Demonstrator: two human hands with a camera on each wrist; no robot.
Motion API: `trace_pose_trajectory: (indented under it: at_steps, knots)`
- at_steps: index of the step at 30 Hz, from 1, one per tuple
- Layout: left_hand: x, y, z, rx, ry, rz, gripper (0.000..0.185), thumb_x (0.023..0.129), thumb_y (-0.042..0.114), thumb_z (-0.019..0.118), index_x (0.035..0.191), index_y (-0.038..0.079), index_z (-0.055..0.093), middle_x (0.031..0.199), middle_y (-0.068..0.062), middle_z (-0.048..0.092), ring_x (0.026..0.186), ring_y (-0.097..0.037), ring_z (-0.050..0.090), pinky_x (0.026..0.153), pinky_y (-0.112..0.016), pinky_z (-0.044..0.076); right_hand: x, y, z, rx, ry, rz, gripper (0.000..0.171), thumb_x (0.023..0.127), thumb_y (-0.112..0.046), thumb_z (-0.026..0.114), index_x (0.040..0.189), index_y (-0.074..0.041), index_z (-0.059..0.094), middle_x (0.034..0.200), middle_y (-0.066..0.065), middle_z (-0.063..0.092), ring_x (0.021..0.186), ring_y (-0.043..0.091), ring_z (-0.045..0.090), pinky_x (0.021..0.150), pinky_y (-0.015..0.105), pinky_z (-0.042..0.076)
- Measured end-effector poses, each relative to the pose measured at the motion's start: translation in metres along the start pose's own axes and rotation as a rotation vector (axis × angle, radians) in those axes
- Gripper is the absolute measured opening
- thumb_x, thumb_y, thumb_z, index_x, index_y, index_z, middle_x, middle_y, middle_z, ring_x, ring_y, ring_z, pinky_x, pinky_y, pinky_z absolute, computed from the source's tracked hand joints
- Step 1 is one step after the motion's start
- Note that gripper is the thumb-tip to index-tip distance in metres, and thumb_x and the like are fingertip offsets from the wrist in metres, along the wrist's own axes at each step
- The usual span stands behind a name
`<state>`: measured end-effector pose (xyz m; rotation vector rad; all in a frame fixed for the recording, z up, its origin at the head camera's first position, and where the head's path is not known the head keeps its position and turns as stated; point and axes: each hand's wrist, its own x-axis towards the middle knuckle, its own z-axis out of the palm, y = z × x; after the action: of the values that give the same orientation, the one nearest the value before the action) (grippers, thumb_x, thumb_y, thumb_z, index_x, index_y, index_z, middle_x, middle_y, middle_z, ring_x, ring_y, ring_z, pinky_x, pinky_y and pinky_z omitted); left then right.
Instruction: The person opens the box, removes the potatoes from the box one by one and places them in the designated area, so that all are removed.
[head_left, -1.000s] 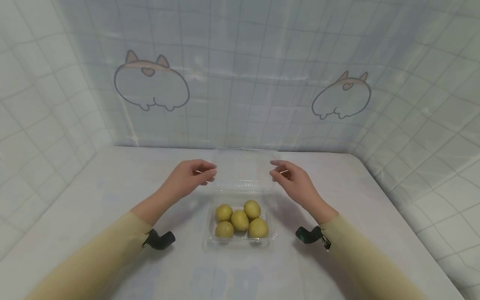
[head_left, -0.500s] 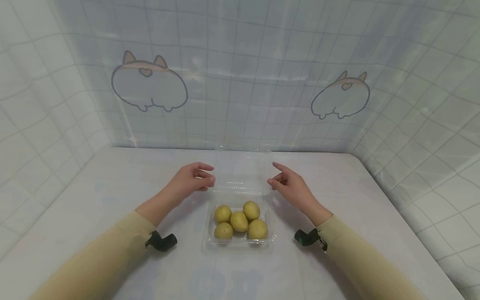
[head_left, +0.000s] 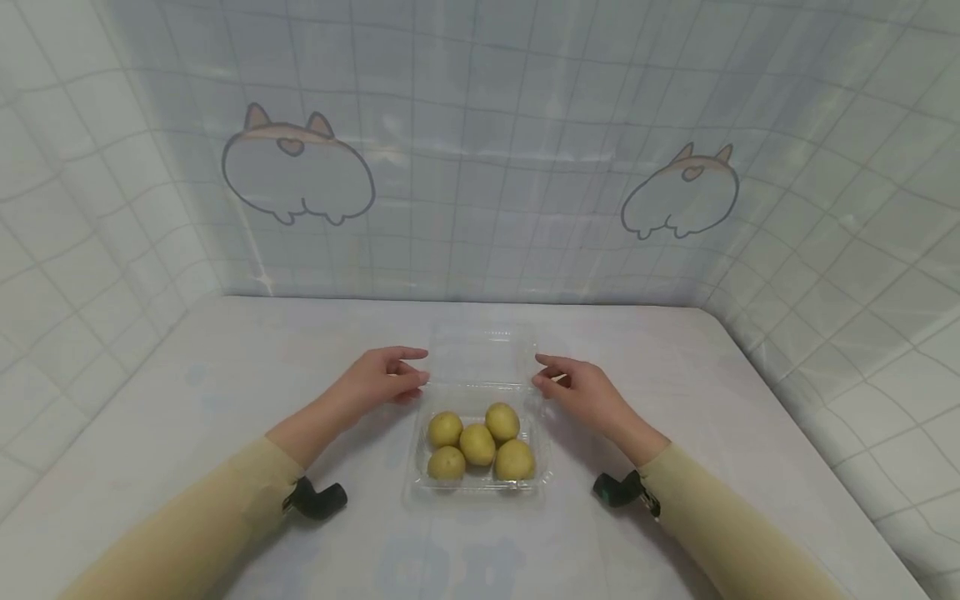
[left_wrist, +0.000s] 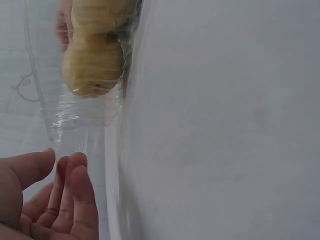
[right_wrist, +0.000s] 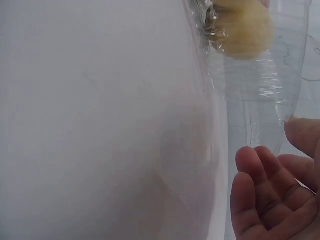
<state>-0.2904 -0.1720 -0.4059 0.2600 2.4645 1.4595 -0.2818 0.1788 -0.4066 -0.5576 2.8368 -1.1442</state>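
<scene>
In the head view, a clear plastic clamshell box [head_left: 480, 450] sits at the centre of the white desk [head_left: 225, 367], its tray holding five small yellow-green potatoes [head_left: 480, 446], round and matte, packed touching one another. The hinged lid [head_left: 483, 358] stands tilted up and back behind the tray, thin, glossy and almost invisible against the tiled backdrop. The left hand [head_left: 378, 383] is at the lid's left edge and the right hand [head_left: 573, 387] at its right edge, each with fingers loosely extended and thumb apart, holding nothing firmly; whether the fingertips actually touch the plastic cannot be told from here. The step in hand looks like working the lid of the box, and judging by the lid's lean, the next move calls for an even, light touch on both sides so the flimsy shell does not twist or drag the tray. In the left wrist view, the left hand [left_wrist: 45, 200] fills the lower left of the frame, fingers relaxed and slightly bent just beside the ribbed, transparent wall of the box, with one potato [left_wrist: 92, 65] visible through it at upper left. In the right wrist view, the right hand [right_wrist: 272, 195] lies at lower right, fingers gently curved and apart from the thumb, close by the clear wall, a potato [right_wrist: 242, 32] showing at the top.
</scene>
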Motion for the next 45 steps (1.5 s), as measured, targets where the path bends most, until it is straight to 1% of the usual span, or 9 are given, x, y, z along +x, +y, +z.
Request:
trace_pose_trajectory:
  at_steps: [4, 7, 13, 18, 24, 29, 34, 41, 45]
  knots:
    - [-0.013, 0.000, -0.001, 0.075, -0.009, 0.044, 0.057, 0.093, 0.031, 0.072, 0.143, 0.011, 0.053, 0.111, -0.006, 0.069, 0.089, -0.018, 0.069, 0.080, -0.034, 0.057, -0.010, 0.000, -0.001, 0.021, -0.006, 0.005, 0.057, 0.096, -0.043, 0.064, 0.143, -0.013, 0.054, 0.115, -0.003, 0.068, 0.094, 0.012, 0.067, 0.085, 0.038, 0.053]
    - [-0.025, 0.001, -0.001, 0.103, -0.031, 0.053, 0.059, 0.091, 0.036, 0.073, 0.142, 0.015, 0.054, 0.117, -0.004, 0.067, 0.095, -0.018, 0.068, 0.081, -0.035, 0.056, -0.021, -0.002, -0.005, 0.044, 0.006, 0.013, 0.055, 0.096, -0.042, 0.065, 0.142, -0.015, 0.055, 0.117, -0.004, 0.067, 0.094, 0.013, 0.067, 0.085, 0.038, 0.052]
    - [-0.048, -0.001, 0.000, 0.096, -0.131, 0.062, 0.067, 0.085, 0.039, 0.078, 0.144, 0.018, 0.052, 0.124, -0.003, 0.065, 0.104, -0.020, 0.065, 0.079, -0.035, 0.056, -0.052, -0.006, -0.009, 0.107, -0.009, 0.023, 0.054, 0.094, -0.042, 0.067, 0.139, -0.015, 0.057, 0.119, -0.001, 0.066, 0.096, 0.012, 0.067, 0.086, 0.037, 0.053]
    - [-0.062, -0.003, 0.002, 0.098, -0.226, 0.097, 0.078, 0.085, 0.040, 0.078, 0.151, 0.018, 0.042, 0.131, -0.005, 0.061, 0.110, -0.021, 0.063, 0.085, -0.037, 0.054, -0.074, -0.010, -0.004, 0.167, -0.044, 0.074, 0.055, 0.092, -0.045, 0.069, 0.139, -0.018, 0.058, 0.122, -0.003, 0.065, 0.098, 0.008, 0.066, 0.090, 0.032, 0.051]
    - [-0.077, 0.002, 0.002, 0.131, -0.289, 0.057, 0.094, 0.083, 0.039, 0.081, 0.158, 0.022, 0.026, 0.135, -0.003, 0.058, 0.113, -0.019, 0.060, 0.092, -0.041, 0.052, -0.086, -0.019, 0.006, 0.292, -0.099, 0.024, 0.052, 0.093, -0.035, 0.071, 0.137, -0.010, 0.059, 0.129, 0.005, 0.063, 0.104, 0.015, 0.067, 0.090, 0.027, 0.051]
    - [-0.084, 0.008, 0.001, 0.163, -0.320, 0.083, 0.104, 0.081, 0.039, 0.082, 0.160, 0.019, 0.018, 0.134, 0.001, 0.058, 0.114, -0.017, 0.060, 0.097, -0.042, 0.049, -0.088, -0.023, 0.013, 0.329, -0.101, 0.015, 0.054, 0.092, -0.035, 0.072, 0.138, -0.010, 0.058, 0.131, 0.001, 0.063, 0.106, 0.014, 0.066, 0.090, 0.025, 0.052]
    - [-0.087, 0.011, -0.002, 0.188, -0.327, 0.083, 0.107, 0.080, 0.041, 0.083, 0.160, 0.017, 0.017, 0.132, 0.001, 0.059, 0.112, -0.016, 0.060, 0.096, -0.041, 0.049, -0.088, -0.025, 0.017, 0.356, -0.108, 0.033, 0.055, 0.091, -0.035, 0.073, 0.139, -0.012, 0.058, 0.131, -0.003, 0.063, 0.105, 0.012, 0.067, 0.090, 0.027, 0.052]
    - [-0.088, 0.011, 0.001, 0.190, -0.333, 0.060, 0.107, 0.079, 0.042, 0.083, 0.160, 0.018, 0.017, 0.132, 0.001, 0.060, 0.113, -0.015, 0.060, 0.097, -0.041, 0.049, -0.090, -0.024, 0.012, 0.281, -0.089, 0.056, 0.053, 0.091, -0.038, 0.073, 0.137, -0.016, 0.059, 0.126, -0.002, 0.065, 0.104, 0.010, 0.066, 0.087, 0.026, 0.053]
    - [-0.088, 0.014, 0.005, 0.184, -0.336, 0.056, 0.107, 0.080, 0.042, 0.083, 0.160, 0.018, 0.016, 0.132, 0.001, 0.060, 0.114, -0.016, 0.059, 0.098, -0.042, 0.048, -0.092, -0.023, 0.002, 0.241, -0.062, 0.038, 0.053, 0.090, -0.037, 0.074, 0.136, -0.017, 0.060, 0.124, 0.000, 0.065, 0.103, 0.009, 0.066, 0.089, 0.028, 0.052]
